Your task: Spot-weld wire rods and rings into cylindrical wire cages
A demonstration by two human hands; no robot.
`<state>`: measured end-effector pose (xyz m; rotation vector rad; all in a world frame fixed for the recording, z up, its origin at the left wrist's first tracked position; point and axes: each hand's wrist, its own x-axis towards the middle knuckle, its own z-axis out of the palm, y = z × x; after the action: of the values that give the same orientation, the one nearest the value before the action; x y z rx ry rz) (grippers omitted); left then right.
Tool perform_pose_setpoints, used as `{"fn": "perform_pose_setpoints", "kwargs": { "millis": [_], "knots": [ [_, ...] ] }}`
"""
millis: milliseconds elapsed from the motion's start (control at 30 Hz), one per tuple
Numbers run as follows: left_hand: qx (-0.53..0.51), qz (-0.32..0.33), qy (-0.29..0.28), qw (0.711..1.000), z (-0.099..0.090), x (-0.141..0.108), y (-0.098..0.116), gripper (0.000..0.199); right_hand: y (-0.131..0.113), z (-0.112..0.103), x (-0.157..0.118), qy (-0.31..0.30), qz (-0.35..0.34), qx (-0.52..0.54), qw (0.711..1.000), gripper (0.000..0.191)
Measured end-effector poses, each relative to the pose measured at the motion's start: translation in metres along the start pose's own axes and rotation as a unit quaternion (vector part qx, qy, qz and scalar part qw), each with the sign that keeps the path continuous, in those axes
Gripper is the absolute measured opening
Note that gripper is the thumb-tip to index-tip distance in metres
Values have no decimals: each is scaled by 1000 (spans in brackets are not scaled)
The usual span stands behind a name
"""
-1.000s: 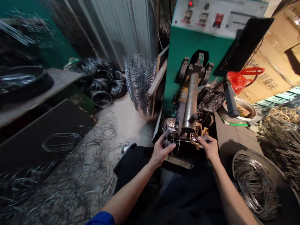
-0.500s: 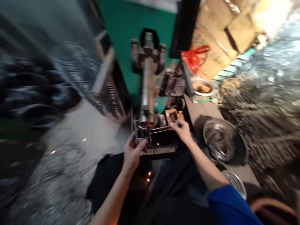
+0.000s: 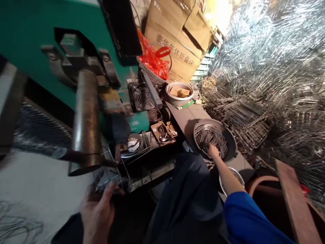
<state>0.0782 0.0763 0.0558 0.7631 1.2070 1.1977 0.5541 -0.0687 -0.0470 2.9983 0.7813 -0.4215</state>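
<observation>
At the lower left, my left hand (image 3: 100,205) is closed on a thin wire frame (image 3: 111,174), blurred, just below the welding machine's electrode arm (image 3: 87,122). Some of the frame is hidden behind the arm and my fingers. My right hand (image 3: 213,151) reaches into a round dark basin (image 3: 232,149) on the right, its fingers bent together on a heap of bent wires (image 3: 207,134). The fingertips are partly hidden among the wires.
On a ledge beyond my knees stand a small bowl (image 3: 138,149) and an open box of small parts (image 3: 162,132). A white bowl (image 3: 180,100), a cardboard box (image 3: 175,47) and piled wire frames (image 3: 236,108) lie farther right. A wooden board (image 3: 297,200) leans over a tub.
The view has swung to the right. My right hand has left the frame by the machine and moved into the basin of wires. My left hand stays at the frame.
</observation>
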Motion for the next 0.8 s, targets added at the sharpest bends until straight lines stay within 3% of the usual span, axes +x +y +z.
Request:
{"fn": "perform_pose_setpoints", "kwargs": {
  "millis": [133, 233, 400, 533, 633, 733, 800],
  "knots": [
    [7, -5, -11, 1000, 2, 3, 2, 68, 9, 21, 3, -3, 9, 6, 1000, 23],
    [1, 4, 2, 1000, 3, 2, 2, 69, 10, 18, 4, 27, 5, 41, 999, 27],
    [3, 26, 18, 999, -1, -12, 1, 74, 12, -25, 8, 103, 7, 155, 983, 35],
    [3, 22, -5, 1000, -14, -29, -4, 79, 2, -69, 5, 148, -51, 244, 957, 46],
    [7, 26, -22, 999, -23, -41, -8, 79, -25, -96, -12, 136, -167, 383, 898, 48],
    [6, 36, -40, 999, -28, -50, -13, 76, -73, -115, -47, 26, -293, 523, 800, 44],
    [0, 41, -55, 998, -32, -53, -15, 76, -111, -120, -75, -53, -316, 563, 762, 42]
  ]
}}
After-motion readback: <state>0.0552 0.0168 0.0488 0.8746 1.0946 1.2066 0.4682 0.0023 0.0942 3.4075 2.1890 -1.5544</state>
